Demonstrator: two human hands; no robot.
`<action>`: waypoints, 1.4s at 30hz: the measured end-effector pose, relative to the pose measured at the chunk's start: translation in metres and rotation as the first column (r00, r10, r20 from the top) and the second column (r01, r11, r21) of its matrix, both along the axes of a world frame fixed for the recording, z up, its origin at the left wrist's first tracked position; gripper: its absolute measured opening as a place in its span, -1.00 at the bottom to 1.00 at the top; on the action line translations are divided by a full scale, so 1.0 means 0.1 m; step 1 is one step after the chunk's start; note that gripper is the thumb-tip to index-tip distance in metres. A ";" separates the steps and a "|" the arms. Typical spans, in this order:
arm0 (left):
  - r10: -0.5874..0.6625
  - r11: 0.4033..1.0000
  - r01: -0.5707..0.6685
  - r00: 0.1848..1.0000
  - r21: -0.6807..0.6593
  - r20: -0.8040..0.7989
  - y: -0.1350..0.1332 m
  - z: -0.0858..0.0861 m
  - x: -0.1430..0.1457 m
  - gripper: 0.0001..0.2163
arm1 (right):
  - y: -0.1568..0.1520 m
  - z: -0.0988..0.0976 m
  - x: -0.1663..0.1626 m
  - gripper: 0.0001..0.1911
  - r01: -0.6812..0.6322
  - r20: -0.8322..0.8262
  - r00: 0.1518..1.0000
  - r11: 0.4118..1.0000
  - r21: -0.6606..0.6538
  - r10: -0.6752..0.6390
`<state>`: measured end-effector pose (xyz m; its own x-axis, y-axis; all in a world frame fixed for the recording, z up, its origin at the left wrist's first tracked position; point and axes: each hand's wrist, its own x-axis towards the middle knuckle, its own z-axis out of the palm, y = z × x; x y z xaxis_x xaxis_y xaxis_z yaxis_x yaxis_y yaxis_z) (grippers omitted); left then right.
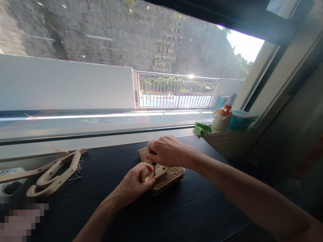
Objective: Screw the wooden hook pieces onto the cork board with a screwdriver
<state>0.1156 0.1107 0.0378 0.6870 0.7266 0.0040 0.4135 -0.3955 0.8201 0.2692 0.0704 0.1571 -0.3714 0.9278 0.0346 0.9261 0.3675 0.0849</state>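
— On the dark table [191,208], dead centre, the left hand [136,183] clamps a small wooden piece [160,172] down onto a corrugated cardboard slab [174,174].

— And the right hand [168,151] is fisted round a screwdriver [153,168], tip planted upright on that piece. Its handle is buried in the fist; only the shaft shows.

— Off to the left lie curved wooden parts [54,174], loose screws [75,178] just beside them, well apart from both hands.

— Up on the sill sit a green cloth [203,128], a white jar with an orange lid [221,118] and a teal tub [241,121] just behind it. The bottom-left corner is a pixelated patch [20,218], unreadable.
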 end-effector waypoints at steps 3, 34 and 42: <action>-0.002 1.000 0.002 1.000 0.000 0.004 0.00 -0.01 0.00 -0.76 | -0.03 0.04 -0.02 -0.69 0.020 0.031 0.999 1.000 0.000 -0.020; -0.032 0.999 0.031 0.999 0.018 0.040 0.02 -0.03 -0.01 -0.76 | 0.00 -0.01 -0.05 -0.75 -0.021 -0.009 1.000 1.000 0.011 0.021; -0.007 1.000 0.007 1.000 0.012 0.024 0.01 -0.04 -0.01 -0.75 | -0.01 -0.07 -0.06 -0.66 0.109 0.010 0.994 0.992 0.060 -0.110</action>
